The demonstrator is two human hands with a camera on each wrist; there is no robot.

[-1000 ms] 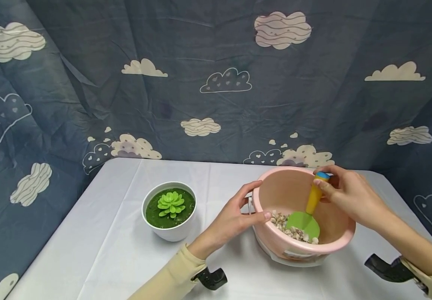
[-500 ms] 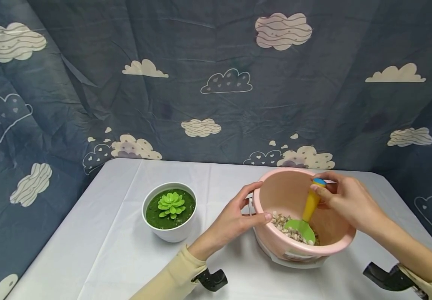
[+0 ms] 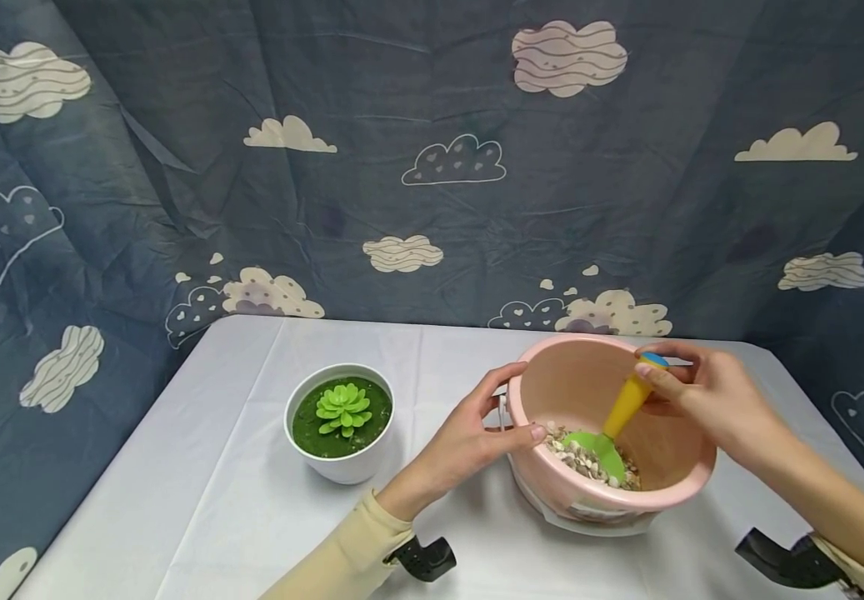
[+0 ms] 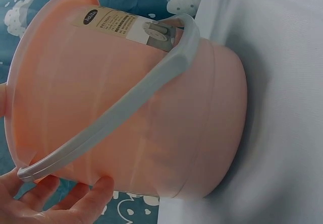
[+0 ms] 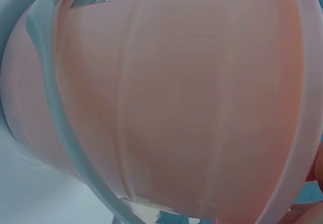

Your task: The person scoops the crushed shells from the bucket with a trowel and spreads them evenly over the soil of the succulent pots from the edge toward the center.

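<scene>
A pink plastic bucket (image 3: 570, 383) stands tilted towards me, with small pale pebbles or shell bits (image 3: 577, 461) inside it. My left hand (image 3: 465, 433) grips its left side, the thumb on the rim and the other fingers against the outside; some of those fingers (image 4: 93, 199) show in the left wrist view. With my right hand (image 3: 727, 408) I pinch the upper handle of a toy shovel (image 3: 626, 406), yellow with a blue end. Its green blade (image 3: 602, 457) is partly sunk among the pebbles. Only bits of the right hand appear in the right wrist view.
Left of the bucket, a white pot (image 3: 357, 471) holds a green artificial succulent (image 3: 342, 408). The bucket's grey carrying handle (image 4: 116, 120) hangs down along its near side. A white cloth (image 3: 237, 500) covers the table, and a dark cloud-print curtain (image 3: 372, 83) hangs behind.
The shovel's blade has slid left and deeper into the pebbles, and its handle leans further right. My left hand has kept its hold on the bucket.
</scene>
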